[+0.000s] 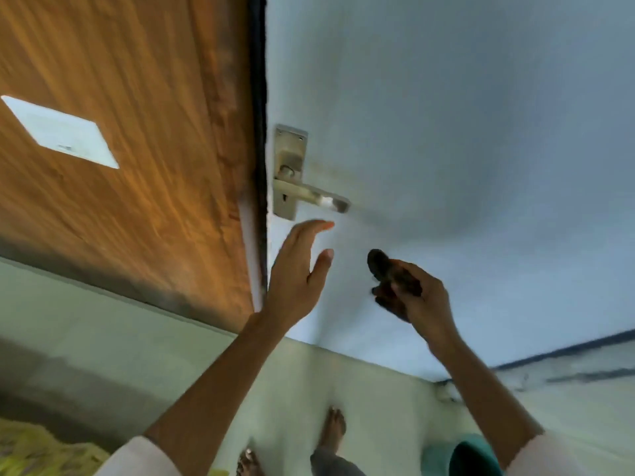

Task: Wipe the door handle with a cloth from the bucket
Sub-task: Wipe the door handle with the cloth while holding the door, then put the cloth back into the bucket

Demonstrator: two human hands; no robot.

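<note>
A metal lever door handle [311,195] on a long backplate sits on the pale blue door [464,149], close to its left edge. My left hand [297,273] is raised just below the handle, fingers apart, holding nothing and not touching it. My right hand [412,293] is lower and to the right, closed around a small dark cloth [379,266] whose end sticks up out of my fist. A teal bucket [460,456] stands on the floor at the bottom right, partly behind my right sleeve.
A brown wooden panel [137,132] with a white switch plate [60,132] fills the left side, next to the dark door edge [259,115]. My bare feet [333,429] stand on the pale floor. Yellow fabric [37,451] lies at the bottom left.
</note>
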